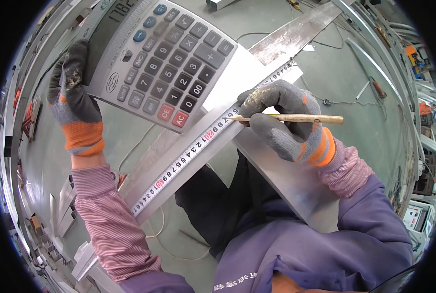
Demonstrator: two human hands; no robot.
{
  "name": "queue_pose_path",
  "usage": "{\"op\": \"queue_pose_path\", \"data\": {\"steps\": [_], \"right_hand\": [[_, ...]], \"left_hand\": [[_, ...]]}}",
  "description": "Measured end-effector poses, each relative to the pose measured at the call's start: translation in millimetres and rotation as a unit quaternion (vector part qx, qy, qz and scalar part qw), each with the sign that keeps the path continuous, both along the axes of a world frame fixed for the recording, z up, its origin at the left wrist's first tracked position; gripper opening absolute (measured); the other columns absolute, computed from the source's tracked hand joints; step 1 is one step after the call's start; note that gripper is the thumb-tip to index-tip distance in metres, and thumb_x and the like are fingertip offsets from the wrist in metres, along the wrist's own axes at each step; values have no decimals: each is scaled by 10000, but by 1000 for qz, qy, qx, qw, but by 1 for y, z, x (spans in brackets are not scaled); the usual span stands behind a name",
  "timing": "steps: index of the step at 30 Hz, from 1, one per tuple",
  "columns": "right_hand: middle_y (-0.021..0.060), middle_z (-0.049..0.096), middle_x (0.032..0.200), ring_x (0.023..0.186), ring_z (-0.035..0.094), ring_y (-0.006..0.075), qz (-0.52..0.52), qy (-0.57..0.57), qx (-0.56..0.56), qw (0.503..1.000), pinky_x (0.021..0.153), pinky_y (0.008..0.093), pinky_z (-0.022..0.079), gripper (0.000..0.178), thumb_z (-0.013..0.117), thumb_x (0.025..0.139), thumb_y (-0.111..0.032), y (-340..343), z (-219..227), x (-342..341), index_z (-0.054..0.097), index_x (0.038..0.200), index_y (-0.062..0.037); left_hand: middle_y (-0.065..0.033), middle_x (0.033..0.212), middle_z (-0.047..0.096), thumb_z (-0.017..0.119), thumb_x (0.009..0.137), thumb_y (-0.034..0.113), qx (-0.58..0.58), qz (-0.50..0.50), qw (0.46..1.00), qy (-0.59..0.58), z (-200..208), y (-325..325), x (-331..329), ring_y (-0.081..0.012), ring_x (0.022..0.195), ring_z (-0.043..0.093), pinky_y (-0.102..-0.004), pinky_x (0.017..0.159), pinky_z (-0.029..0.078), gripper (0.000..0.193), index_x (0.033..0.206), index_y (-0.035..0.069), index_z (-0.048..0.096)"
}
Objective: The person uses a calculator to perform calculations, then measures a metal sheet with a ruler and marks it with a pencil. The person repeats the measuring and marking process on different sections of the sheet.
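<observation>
1. Calculator [171, 63] is sitting nearest the camera, above the metal bar [203, 158], with the left hand [74, 93] gripping its left edge in gloved fingers. It could be tipping or slipping if that one-sided hold slackens, thick glove against smooth case being the likely cause. It is showing a silver-grey, boxy body, dark keys, two red keys, a few blue buttons and a screen running out of view.
2. Pencil [320, 118] is pointing left over the tape, the right hand's [296, 134] fingers pinching it near its tip. Bulky glove fingers could be spoiling its aim; whether the tip is touching, I cannot tell. It is looking slim, straight and wooden-brown.
3. Tape measure [179, 166] is running slantwise along the bar and under the right hand. A knock could be shifting it. It is looking flat and white, with black figures and red patches.
4. Green-grey floor [115, 132] is spreading below.
</observation>
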State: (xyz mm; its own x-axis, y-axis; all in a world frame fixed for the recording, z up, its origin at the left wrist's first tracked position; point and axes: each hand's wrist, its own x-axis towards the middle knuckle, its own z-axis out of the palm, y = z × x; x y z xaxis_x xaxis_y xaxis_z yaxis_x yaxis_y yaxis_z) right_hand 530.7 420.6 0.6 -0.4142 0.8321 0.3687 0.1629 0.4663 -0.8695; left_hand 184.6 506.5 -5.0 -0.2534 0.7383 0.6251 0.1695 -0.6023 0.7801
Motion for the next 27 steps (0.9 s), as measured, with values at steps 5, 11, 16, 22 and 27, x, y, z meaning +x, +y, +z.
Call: {"op": "queue_pose_path", "data": {"steps": [5,11,16,22,27], "right_hand": [[78,697,841,727,675,157,14,-30,92,995,645,294,538,88,699,849,-51,3,2,-3,670,928,-25],[67,665,797,724,664,158,27,-38,63,997,636,303,529,123,690,834,-48,4,0,-5,676,954,-30],[74,640,772,671,635,185,42,-17,16,999,611,312,512,88,655,815,-14,4,1,-6,642,901,-22],[77,626,738,660,630,192,62,-38,62,995,606,319,505,79,646,810,-9,7,2,-7,635,888,-19],[80,635,751,666,635,196,41,-61,64,995,610,320,507,77,648,822,-3,6,-4,-2,638,895,-21]], "left_hand": [[-156,1286,670,516,1046,187,-37,48,998,23,14,-13,-9,-206,1194,627,-322,1078,441,326,1246,-20,669],[-153,1296,663,522,1018,84,25,65,979,193,-3,-5,-12,-224,1183,638,-329,1056,465,301,1279,13,655],[-156,1291,663,523,982,-21,27,55,978,197,2,-8,-13,-243,1177,645,-331,1032,487,347,1300,44,648],[-143,1207,708,628,975,165,-12,5,1000,15,3,-4,-16,-196,1096,672,-291,1018,475,306,1220,-9,683],[-148,1204,710,651,979,258,-20,-31,999,-27,-14,11,-5,-195,1094,674,-298,1022,480,377,1226,-27,672]]}}
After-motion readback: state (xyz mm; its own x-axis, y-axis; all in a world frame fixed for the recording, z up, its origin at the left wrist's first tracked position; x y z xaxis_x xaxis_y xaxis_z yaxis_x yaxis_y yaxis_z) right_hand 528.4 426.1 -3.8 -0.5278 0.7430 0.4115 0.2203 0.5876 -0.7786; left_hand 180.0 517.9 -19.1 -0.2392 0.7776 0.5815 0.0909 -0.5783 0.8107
